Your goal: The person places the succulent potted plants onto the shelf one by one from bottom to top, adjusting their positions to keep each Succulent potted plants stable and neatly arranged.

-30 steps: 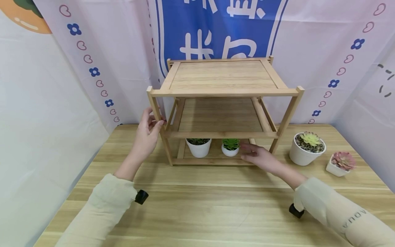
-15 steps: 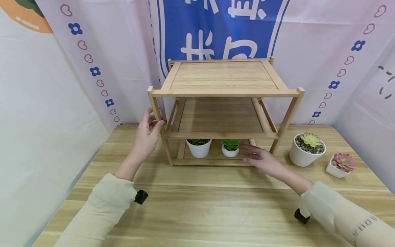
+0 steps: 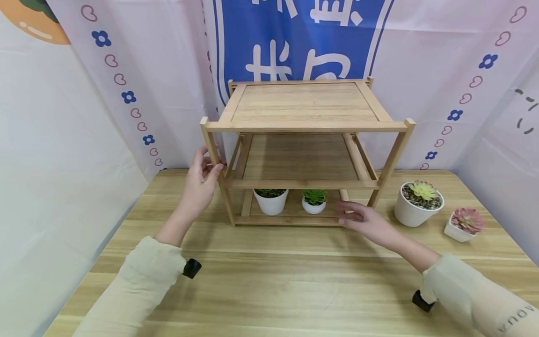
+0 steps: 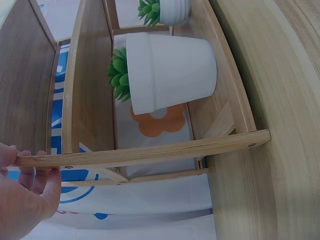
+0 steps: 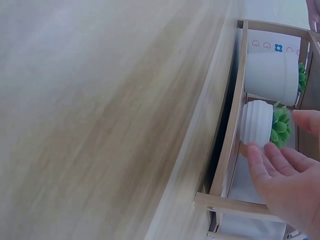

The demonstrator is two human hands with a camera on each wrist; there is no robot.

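Note:
A three-tier wooden shelf (image 3: 307, 126) stands on the table. At its front left post, my left hand (image 3: 201, 185) grips the wood between thumb and fingers; the left wrist view shows this hand (image 4: 30, 197) at the upper part of the post. On the bottom tier sit a larger white pot (image 3: 271, 204) with a green plant and a small white ribbed pot (image 3: 314, 207) with a green succulent. Just right of the small pot is my right hand (image 3: 372, 225), fingers extended and holding nothing. In the right wrist view its fingers (image 5: 260, 170) are close to the small pot.
Right of the shelf, a white pot (image 3: 414, 210) with a yellow-green succulent and a small square pot (image 3: 459, 229) with a pink succulent stand on the wooden table (image 3: 269, 281). A printed curtain (image 3: 168, 70) hangs behind.
My right hand has drawn back to the right, away from the small succulent pot, which stays in place. My left hand keeps its hold on the shelf post.

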